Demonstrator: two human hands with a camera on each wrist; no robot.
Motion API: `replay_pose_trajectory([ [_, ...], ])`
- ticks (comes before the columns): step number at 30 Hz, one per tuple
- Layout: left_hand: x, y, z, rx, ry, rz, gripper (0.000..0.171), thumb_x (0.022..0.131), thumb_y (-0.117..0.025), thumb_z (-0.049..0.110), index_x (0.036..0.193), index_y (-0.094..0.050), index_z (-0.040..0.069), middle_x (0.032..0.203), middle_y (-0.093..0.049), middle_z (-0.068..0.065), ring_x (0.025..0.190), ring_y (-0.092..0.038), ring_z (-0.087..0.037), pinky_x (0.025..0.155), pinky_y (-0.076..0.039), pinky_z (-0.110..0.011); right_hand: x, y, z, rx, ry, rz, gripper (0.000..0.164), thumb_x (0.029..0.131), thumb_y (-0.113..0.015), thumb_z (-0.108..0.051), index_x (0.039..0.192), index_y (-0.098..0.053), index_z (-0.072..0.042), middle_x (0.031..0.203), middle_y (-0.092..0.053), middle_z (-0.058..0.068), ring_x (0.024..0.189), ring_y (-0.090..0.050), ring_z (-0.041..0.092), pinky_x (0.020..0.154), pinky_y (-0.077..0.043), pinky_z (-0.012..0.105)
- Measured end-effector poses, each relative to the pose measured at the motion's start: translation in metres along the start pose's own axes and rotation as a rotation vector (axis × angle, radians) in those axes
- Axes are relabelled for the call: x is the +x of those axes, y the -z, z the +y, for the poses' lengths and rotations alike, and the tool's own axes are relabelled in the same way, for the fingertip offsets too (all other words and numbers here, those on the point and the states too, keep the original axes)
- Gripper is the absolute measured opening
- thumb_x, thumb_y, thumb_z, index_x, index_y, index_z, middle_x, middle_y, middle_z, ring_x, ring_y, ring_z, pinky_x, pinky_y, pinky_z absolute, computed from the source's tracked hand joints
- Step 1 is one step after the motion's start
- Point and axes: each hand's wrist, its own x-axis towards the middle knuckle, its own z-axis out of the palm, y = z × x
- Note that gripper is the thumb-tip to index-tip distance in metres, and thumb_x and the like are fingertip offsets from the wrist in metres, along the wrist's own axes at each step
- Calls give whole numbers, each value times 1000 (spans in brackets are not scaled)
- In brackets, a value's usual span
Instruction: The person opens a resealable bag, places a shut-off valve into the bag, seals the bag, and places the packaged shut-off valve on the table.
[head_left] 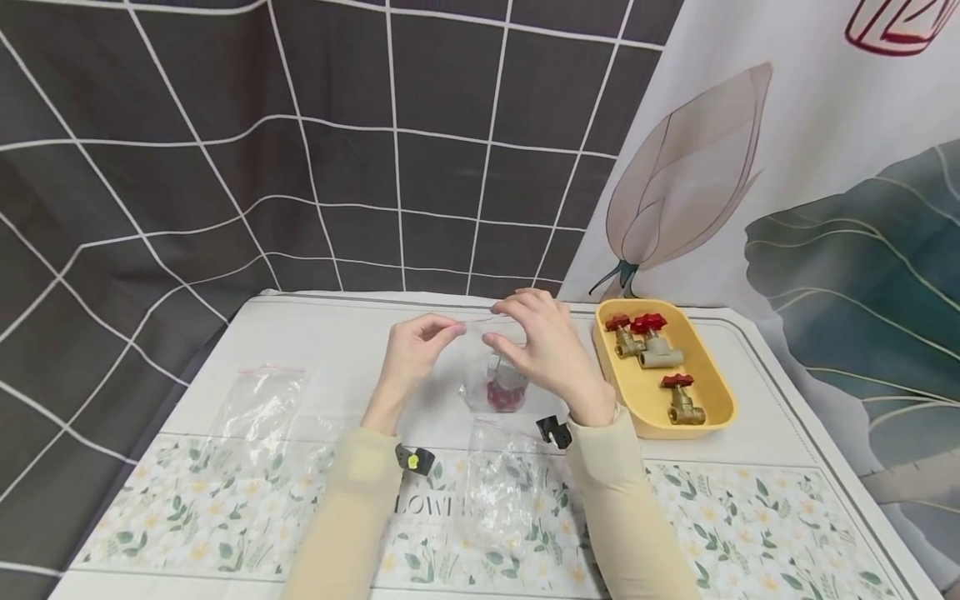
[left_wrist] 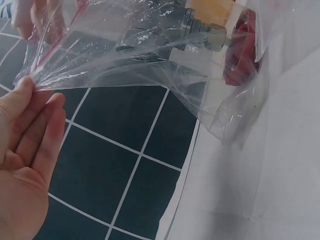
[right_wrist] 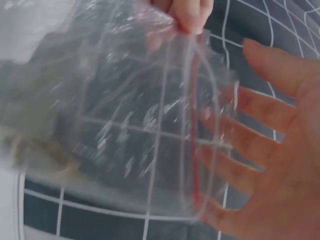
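Observation:
A clear zip bag [left_wrist: 115, 72] with a red seal line hangs between my hands, above the white tabletop. Inside it is a valve, its red handwheel [left_wrist: 242, 55] at the bag's bottom and its metal body [left_wrist: 165, 37] above. My left hand [head_left: 412, 354] pinches one top corner of the bag between thumb and fingertips. At the opposite side of the bag's mouth is my right hand [head_left: 547, 346], its fingers extended and spread against the bag's edge, the thumb apart from it. Blur hides the valve's detail in the right wrist view.
At the right stands a yellow tray [head_left: 720, 408] holding three valves with red handwheels. One flat clear bag [head_left: 258, 408] lies on the table at left, and another bag [head_left: 502, 492] lies in front, between my forearms. A dark grid-patterned curtain [head_left: 442, 167] hangs behind the table.

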Motion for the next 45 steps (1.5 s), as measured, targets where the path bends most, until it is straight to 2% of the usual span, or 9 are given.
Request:
replay_pose_trajectory([
  [3,-3,-2,14,9,-32,-18,9,87,-72,1,92,-72,-7,95,-73,-18,90,-70,-29,84,-55,-30,6,-2,-7,-66,-3,-30,38,86,-76,-34,114,-69,-10,115,-66,7,119,-49,29,98,-35,55],
  [7,-8,-3,33,43,-67,-22,8,88,-69,-3,91,-70,-10,95,-72,-20,90,-71,-30,84,-55,-31,14,-9,-13,-153,24,-20,24,85,-76,-28,103,-72,-13,107,-69,3,114,-53,28,100,-33,59],
  [11,-12,-4,34,72,-93,-18,7,88,-69,-3,92,-71,-9,95,-72,-19,90,-70,-32,83,-56,-31,15,-16,-15,-179,27,-21,11,85,-74,-21,93,-73,-14,97,-71,0,104,-56,25,99,-33,60],
  [16,-12,-5,35,127,-160,-3,7,87,-70,-3,92,-72,-7,94,-73,-18,86,-70,-31,80,-56,-31,16,-18,-14,-148,8,-36,9,85,-74,-18,93,-73,-13,92,-70,-2,97,-57,23,97,-33,60],
  [20,-12,-5,36,145,-187,-5,6,86,-71,-4,91,-73,-6,92,-73,-17,83,-70,-30,77,-55,-29,17,-19,-12,-102,-11,-69,9,86,-73,-20,93,-72,-14,89,-69,-3,91,-56,21,92,-36,58],
  [27,-11,-4,34,94,-186,-45,7,86,-71,-3,92,-73,-7,92,-73,-17,84,-70,-28,79,-56,-29,17,-19,-10,-6,-41,-95,8,85,-76,-20,87,-70,-14,80,-65,-7,82,-55,18,77,-39,47],
  [34,-11,-3,35,91,-160,-45,8,86,-71,-2,93,-73,-6,93,-73,-18,85,-70,-30,80,-56,-31,18,-20,-10,44,-23,-86,6,85,-77,-19,84,-71,-16,79,-66,-9,79,-57,16,76,-39,44],
  [45,-12,-3,40,124,-131,-66,8,87,-70,-1,94,-72,-5,93,-73,-17,85,-70,-30,80,-55,-34,16,-21,-13,75,-87,-62,10,83,-79,-18,77,-71,-20,75,-66,-12,76,-52,14,73,-37,41],
])
